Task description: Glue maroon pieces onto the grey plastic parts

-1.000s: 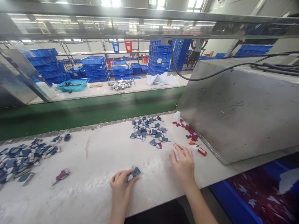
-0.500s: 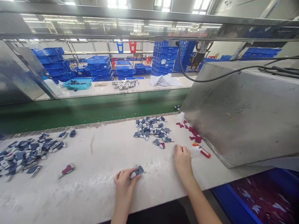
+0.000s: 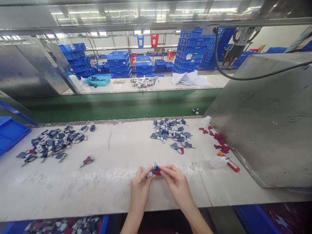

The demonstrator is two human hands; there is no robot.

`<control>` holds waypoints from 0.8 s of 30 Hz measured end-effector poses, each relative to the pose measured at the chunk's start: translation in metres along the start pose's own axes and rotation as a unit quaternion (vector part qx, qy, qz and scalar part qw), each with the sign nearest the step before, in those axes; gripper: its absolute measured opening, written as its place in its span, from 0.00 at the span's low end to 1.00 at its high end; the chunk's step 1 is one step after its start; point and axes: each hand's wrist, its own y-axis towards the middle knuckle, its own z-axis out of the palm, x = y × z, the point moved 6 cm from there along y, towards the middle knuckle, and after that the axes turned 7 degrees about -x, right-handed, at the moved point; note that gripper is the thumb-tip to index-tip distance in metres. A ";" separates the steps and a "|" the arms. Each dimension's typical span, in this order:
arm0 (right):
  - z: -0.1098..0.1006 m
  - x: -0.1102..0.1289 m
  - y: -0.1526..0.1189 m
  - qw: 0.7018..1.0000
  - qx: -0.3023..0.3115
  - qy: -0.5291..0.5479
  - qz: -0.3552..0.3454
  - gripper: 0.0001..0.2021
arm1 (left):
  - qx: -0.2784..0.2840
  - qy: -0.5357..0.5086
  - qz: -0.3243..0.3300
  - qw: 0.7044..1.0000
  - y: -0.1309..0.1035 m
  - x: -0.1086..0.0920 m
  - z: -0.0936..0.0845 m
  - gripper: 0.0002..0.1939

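Note:
Above the near part of the white worktop [image 3: 109,191], my two hands meet fingertip to fingertip. My left hand [image 3: 139,188] pinches a small navy and light-grey plastic part [image 3: 150,173]. On its other side, my right hand [image 3: 177,184] presses a dark red plastic piece [image 3: 158,173] against that part. Fingertips cover some of both, so how they fit together is not visible. Just beyond lies a loose pile of similar navy and grey parts [image 3: 168,130]. One part with a red end [image 3: 177,148] sits at the pile's near edge.
A larger pile of parts [image 3: 52,143] is at left, with a maroon-sided part [image 3: 87,160] apart from it. Red pieces [image 3: 220,139] and a red-handled tool [image 3: 233,164] lie by a metal housing [image 3: 265,130]. A green conveyor belt [image 3: 126,105] runs behind. A person [image 3: 237,45] stands far back.
My right hand has come left to join my left hand, and a dark red piece now shows at the held part. The camera view has shifted, bringing a parts bin into sight below.

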 end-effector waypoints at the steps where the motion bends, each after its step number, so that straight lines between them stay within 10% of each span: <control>1: 0.001 0.001 0.000 1.000 -0.007 0.007 0.005 0.12 | 0.003 -0.003 0.003 1.000 -0.001 -0.001 0.000 0.15; 12: -0.003 0.025 -0.010 0.992 -0.075 -0.037 -0.099 0.06 | 0.005 -0.099 -0.071 0.993 -0.010 0.010 0.003 0.21; 24: -0.005 0.043 -0.023 0.966 -0.134 -0.081 -0.204 0.08 | 0.001 -0.182 -0.094 0.979 -0.026 -0.029 0.005 0.18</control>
